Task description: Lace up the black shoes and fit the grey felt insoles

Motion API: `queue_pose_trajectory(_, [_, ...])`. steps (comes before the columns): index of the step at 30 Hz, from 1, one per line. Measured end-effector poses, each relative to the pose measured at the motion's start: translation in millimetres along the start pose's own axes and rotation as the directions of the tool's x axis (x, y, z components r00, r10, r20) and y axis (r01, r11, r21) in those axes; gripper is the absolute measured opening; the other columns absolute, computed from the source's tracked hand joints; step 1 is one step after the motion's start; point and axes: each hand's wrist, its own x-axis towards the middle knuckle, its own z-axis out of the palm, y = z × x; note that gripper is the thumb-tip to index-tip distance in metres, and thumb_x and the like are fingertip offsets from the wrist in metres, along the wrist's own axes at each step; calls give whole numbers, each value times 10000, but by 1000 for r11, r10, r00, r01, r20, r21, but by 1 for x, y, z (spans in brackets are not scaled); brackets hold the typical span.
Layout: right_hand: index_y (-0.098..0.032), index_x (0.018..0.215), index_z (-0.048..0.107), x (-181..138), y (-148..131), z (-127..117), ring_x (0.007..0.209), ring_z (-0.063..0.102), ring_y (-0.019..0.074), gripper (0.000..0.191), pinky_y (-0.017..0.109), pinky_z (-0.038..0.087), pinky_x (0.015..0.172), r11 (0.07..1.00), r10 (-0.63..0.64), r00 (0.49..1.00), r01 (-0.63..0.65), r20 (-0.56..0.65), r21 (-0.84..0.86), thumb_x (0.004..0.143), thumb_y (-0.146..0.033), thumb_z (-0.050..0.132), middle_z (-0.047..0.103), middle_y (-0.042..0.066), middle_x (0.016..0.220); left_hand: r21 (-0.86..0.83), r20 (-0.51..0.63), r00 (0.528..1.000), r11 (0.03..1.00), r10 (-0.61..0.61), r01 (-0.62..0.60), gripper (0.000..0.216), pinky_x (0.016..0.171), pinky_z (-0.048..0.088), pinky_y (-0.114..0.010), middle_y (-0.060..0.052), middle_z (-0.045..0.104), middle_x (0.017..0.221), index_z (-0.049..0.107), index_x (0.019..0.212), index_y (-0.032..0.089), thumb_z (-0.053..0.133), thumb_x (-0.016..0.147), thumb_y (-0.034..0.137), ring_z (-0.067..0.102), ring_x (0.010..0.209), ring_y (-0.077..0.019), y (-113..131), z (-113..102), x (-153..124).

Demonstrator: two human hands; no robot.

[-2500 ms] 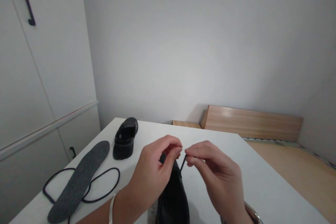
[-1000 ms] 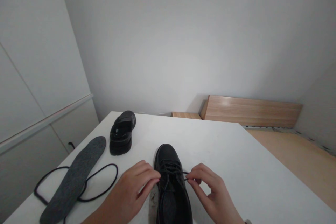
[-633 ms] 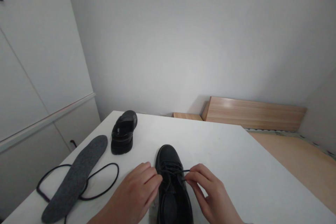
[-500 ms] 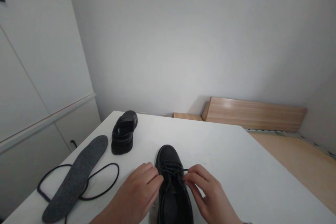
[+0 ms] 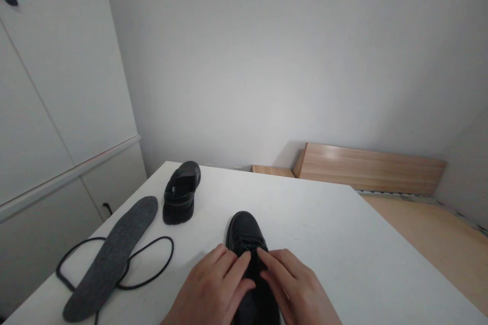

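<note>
A black lace-up shoe [image 5: 244, 224] lies on the table, its toe pointing away from me and its heel cut off by the frame's lower edge. My left hand [image 5: 213, 284] comes over its left side, with fingers curled and thumb bent at the edge of the opening. From the other side my right hand [image 5: 295, 284] grips likewise, index fingertip by the laces [image 5: 247, 241] and thumb below it. Between them my fingers cover the tongue and most of the lacing. Whether a lace end is pinched too is hidden.
A second black shoe [image 5: 181, 193] sits toward the table's [image 5: 324, 244] far left corner. Nearer on the left, a grey felt insole [image 5: 112, 259] lies across a looped black cord [image 5: 171, 259]. White cupboard doors [image 5: 46, 172] stand at left; a wooden headboard [image 5: 366, 167] is behind on the right.
Both hands have moved inward over the shoe's lacing and closer together. The lace end that stuck out to the right by my right fingers no longer shows.
</note>
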Motion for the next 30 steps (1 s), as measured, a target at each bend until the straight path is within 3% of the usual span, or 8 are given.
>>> queue_pose_trajectory(3, [-148,1297,576,5,-8,-2,901,689,248,451,363,645,727,997,6,996,1,89,-80,854,-66,573,693,131,1060,-24,98,994,998,-56,58,298,678,580,-373,-77,643,950,614,1140,180,547,864,92,621,826,-254,7,-3,5])
queue_pose_trajectory(11, [-203,895,671,18,-18,6,806,697,271,396,361,625,592,959,95,987,-56,131,-277,668,98,550,685,92,960,212,274,949,972,-156,98,333,755,592,-407,-113,688,970,687,954,160,475,757,-3,650,891,-284,15,-9,24])
queue_pose_trajectory(15, [-211,822,652,17,-17,5,777,685,234,279,324,592,596,972,109,989,-86,99,-217,734,49,601,674,73,941,199,219,962,973,-163,120,310,716,568,-423,-114,671,901,678,861,159,439,769,-17,635,837,-290,17,-8,28])
queue_pose_trajectory(18, [-211,818,645,18,-17,-7,771,663,193,212,295,563,629,991,131,991,-131,6,-25,811,-5,596,662,55,933,-78,66,988,987,-138,143,279,718,536,-379,-104,637,925,645,831,171,402,857,36,617,837,-256,15,-16,30])
queue_pose_trajectory(20, [-219,838,651,21,-19,-18,774,654,157,168,255,547,663,969,171,981,-151,-87,195,876,-67,589,663,30,884,-372,-31,986,917,-166,143,272,727,511,-302,-70,633,917,632,874,186,378,944,115,615,830,-200,14,-27,34])
queue_pose_trajectory(23, [-234,842,667,30,-23,-34,717,638,111,113,198,516,635,887,249,940,-123,-235,445,916,-166,617,659,-10,784,-674,-17,957,711,-288,202,233,717,482,-230,-20,664,822,644,893,195,432,985,229,632,774,-142,10,-40,43])
queue_pose_trajectory(27, [-244,825,696,41,-26,-37,701,632,102,91,201,504,637,836,273,913,-69,-304,544,888,-182,674,674,-25,756,-836,160,915,442,-369,325,151,647,486,-220,6,666,704,682,926,174,584,904,288,638,645,-130,6,-39,54])
queue_pose_trajectory(30, [-246,816,718,47,-27,-32,733,628,111,95,219,503,669,813,284,908,-58,-307,580,873,-176,687,664,-15,769,-866,267,908,333,-322,372,129,625,471,-222,9,650,665,699,846,158,661,840,281,618,618,-128,6,-33,58])
